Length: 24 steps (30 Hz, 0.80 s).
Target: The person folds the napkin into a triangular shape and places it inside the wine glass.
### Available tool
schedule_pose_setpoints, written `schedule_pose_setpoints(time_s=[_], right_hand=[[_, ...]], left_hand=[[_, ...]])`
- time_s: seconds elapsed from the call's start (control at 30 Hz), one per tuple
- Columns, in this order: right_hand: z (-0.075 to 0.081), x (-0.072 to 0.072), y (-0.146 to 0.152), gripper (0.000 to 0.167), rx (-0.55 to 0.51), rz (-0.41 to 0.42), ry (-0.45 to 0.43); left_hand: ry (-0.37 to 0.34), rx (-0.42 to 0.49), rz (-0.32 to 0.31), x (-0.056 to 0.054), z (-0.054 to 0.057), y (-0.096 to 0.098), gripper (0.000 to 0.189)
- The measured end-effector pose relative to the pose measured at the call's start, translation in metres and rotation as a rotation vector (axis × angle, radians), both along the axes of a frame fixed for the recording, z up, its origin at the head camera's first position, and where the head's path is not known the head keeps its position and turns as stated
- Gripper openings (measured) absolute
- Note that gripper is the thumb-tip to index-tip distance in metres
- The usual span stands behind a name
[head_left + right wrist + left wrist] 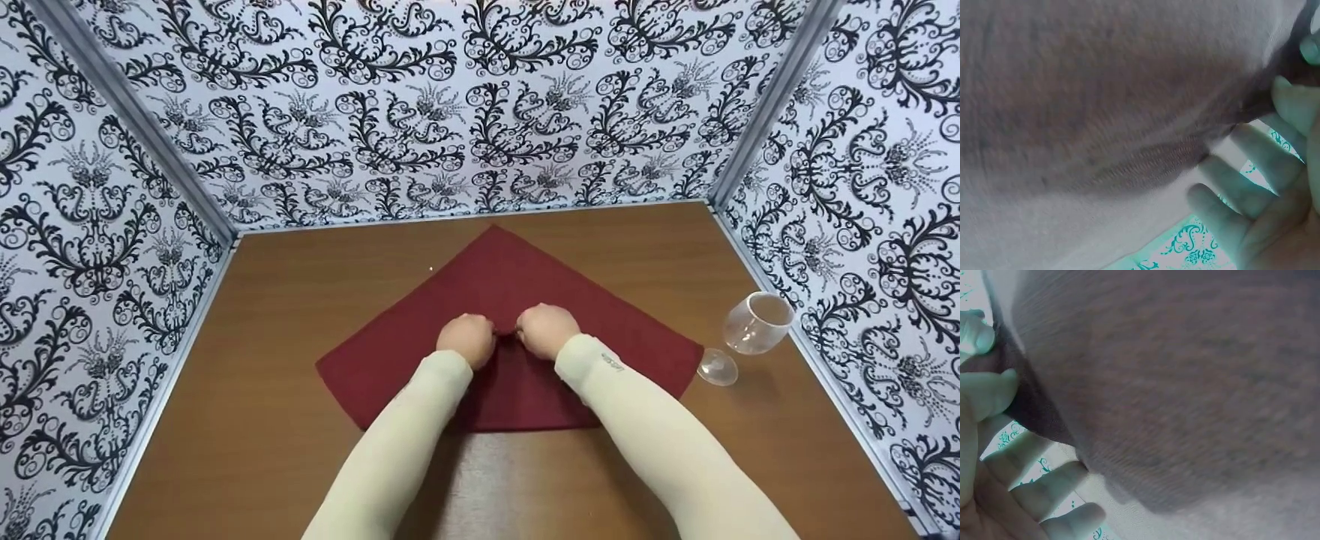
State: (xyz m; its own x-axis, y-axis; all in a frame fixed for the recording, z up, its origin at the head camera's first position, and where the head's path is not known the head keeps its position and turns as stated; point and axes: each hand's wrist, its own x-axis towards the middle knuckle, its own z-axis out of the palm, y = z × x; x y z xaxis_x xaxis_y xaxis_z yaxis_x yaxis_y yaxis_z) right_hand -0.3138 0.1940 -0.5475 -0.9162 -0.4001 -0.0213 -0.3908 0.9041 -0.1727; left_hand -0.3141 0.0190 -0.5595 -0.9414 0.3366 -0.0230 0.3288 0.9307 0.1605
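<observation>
A dark red cloth napkin is spread on the table, one corner pointing to the back wall and a straight edge toward the person. Near its middle, my left hand pinches the fabric between thumb and forefinger. Close beside it, my right hand pinches the same cloth, with a short stretch between the two hands. In the left wrist view the raised napkin fills most of the picture, and the left hand's other fingers are spread below the pinch. The right wrist view shows the napkin likewise, held at the right.
A clear stemmed wine glass stands to the right, its foot close to the napkin's right corner. The wooden table is bordered at the back and sides by patterned panels with grey frame posts.
</observation>
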Motion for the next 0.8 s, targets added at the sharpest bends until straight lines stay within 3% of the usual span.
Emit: schedule_pose_setpoints(time_s=[0.1,0.3,0.4,0.8], right_hand=[[-0.005,-0.003,-0.001,0.025,-0.017,-0.002,0.030],[-0.015,-0.003,-0.002,0.025,0.007,-0.025,-0.013],[-0.016,-0.002,-0.003,0.025,-0.005,-0.044,0.001],[-0.015,0.002,-0.004,0.025,-0.001,-0.047,-0.013]], left_hand=[[0.002,0.029,0.017,-0.003,-0.003,0.000,0.022],[-0.021,0.020,0.030,-0.004,-0.012,0.000,0.027],[0.002,0.028,0.056,-0.004,-0.015,0.002,0.027],[-0.027,0.014,0.083,-0.003,-0.018,0.004,0.037]])
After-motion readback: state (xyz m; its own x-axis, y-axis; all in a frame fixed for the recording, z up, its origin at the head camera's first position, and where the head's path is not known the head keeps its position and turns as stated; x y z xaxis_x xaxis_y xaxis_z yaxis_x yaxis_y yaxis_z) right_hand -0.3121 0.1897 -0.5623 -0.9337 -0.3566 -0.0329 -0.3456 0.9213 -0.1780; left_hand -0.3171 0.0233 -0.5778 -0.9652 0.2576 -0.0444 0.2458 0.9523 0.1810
